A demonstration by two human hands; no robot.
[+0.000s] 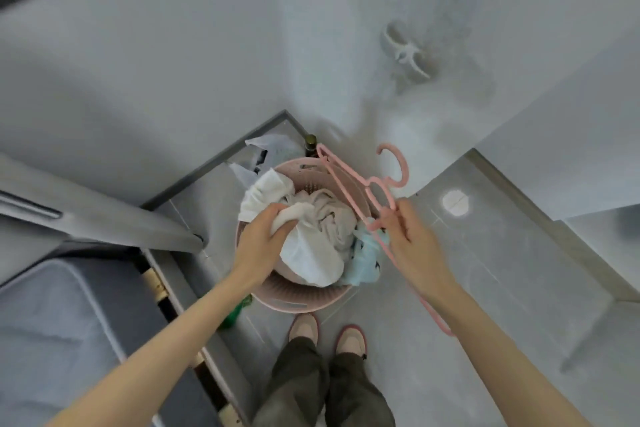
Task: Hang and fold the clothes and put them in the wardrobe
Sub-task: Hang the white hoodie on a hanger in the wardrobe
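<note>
Below, the left hand (263, 236) gripped a white cloth (311, 253) in the pink basket (298, 298), while the right hand (412, 239) pinched a pink hanger (349, 180).

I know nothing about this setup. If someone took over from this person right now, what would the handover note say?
Left hand: grips a white garment that lies in the pink basket.
Right hand: holds the pink hanger above the basket.
Also in the basket: more white laundry and a light blue garment.
Done: nothing in view is hung or folded yet.
Left: lift the white garment out, put it on the hanger, then deal with the rest. No wardrobe can be made out in this view.
</note>
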